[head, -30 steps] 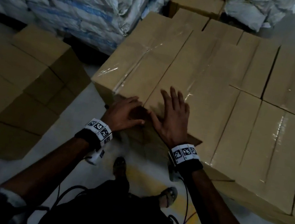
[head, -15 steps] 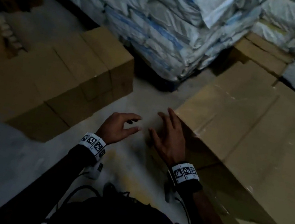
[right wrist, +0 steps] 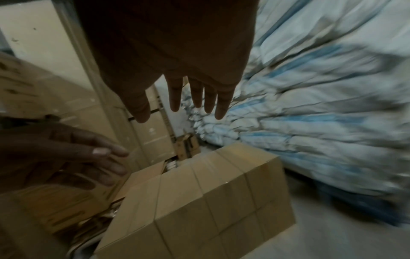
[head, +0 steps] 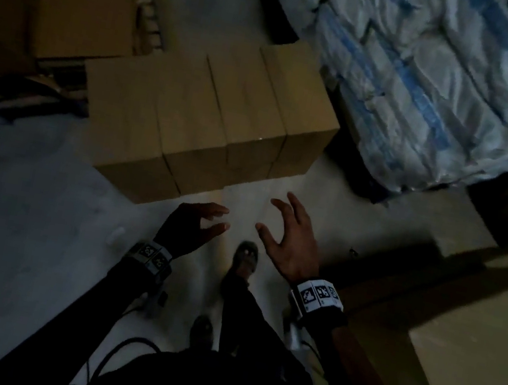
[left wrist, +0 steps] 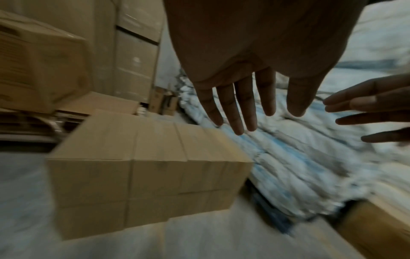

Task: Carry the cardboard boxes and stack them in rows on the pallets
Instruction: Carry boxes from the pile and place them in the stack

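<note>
Matt cardboard boxes (head: 210, 123), crinkled plastic sacks (head: 435, 81)

Dim warehouse or storeroom interior. Plain brown cardboard boxes (head: 210, 123) stand in a tight two-tier block on a bare grey concrete floor (head: 23, 202); beside them rises a high stack of white-and-blue woven sacks (head: 434, 88). Further printed brown cartons (left wrist: 40, 66) are piled tall against the wall, with more large brown boxes (head: 469, 366) at the right edge

Bare floor lane ahead, hemmed on 2 sides
Stacked cardboard boxes (head: 210, 123) block the left; wrapped white sacks (head: 434, 88) wall the right.
</note>
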`<state>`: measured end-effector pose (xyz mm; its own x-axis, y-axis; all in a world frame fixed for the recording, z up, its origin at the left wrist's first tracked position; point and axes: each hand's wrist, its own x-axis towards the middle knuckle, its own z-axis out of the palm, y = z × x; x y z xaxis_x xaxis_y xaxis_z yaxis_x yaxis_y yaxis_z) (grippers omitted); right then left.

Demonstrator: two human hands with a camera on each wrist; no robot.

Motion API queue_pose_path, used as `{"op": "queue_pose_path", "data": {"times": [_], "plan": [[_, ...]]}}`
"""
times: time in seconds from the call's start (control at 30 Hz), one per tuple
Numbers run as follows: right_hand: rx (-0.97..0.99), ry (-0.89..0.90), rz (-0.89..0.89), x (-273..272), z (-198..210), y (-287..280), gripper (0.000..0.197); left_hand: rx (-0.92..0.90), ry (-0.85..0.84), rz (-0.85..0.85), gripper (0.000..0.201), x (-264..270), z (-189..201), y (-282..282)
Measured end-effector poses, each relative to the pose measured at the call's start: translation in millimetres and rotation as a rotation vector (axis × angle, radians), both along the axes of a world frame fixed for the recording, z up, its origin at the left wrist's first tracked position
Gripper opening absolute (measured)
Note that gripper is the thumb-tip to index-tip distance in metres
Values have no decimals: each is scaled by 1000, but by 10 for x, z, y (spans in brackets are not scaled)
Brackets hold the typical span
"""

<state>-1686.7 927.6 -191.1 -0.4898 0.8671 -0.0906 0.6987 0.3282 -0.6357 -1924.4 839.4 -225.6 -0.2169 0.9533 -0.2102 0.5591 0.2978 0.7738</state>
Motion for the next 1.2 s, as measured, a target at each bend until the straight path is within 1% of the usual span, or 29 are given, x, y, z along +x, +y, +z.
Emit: {"op": "queue_pose_path", "data": {"times": [0.1,0.2,0.3,0.37,0.53,0.67,0.77,0.87,1.0,1.1,1.2], "plan": [[-32,29,49,-447,-156,506,61,-73,25,99,32,-338,-21,208],[-110,23,91,-893,-241,1035,69,-158,96,140,39,-612,77,470],[-201,71,156,-1335,-171,1470,71,-219,99,207,43,-880,167,737],[-212,86,221,-1597,-182,1652,67,-225,107,250,46,-1034,199,908],[-261,-20,473,-2143,-383,1851,62,-238,100,376,46,-1340,140,1065],[-240,-57,587,-2535,-493,1888,61,-289,104,405,45,-1610,14,989],[-284,-146,645,-2876,-545,1808,65,-315,96,445,45,-1844,-79,792],[-332,-231,670,-3237,-642,1696,70,-333,46,503,45,-2126,-178,616],[-374,-347,623,-3759,-889,1464,77,-386,-31,542,49,-2625,-380,363],[-437,-432,541,-4111,-1119,1267,77,-461,6,505,58,-3020,-585,137],[-521,-500,458,-4430,-1436,1079,74,-528,-11,496,65,-3327,-872,-122]]}}
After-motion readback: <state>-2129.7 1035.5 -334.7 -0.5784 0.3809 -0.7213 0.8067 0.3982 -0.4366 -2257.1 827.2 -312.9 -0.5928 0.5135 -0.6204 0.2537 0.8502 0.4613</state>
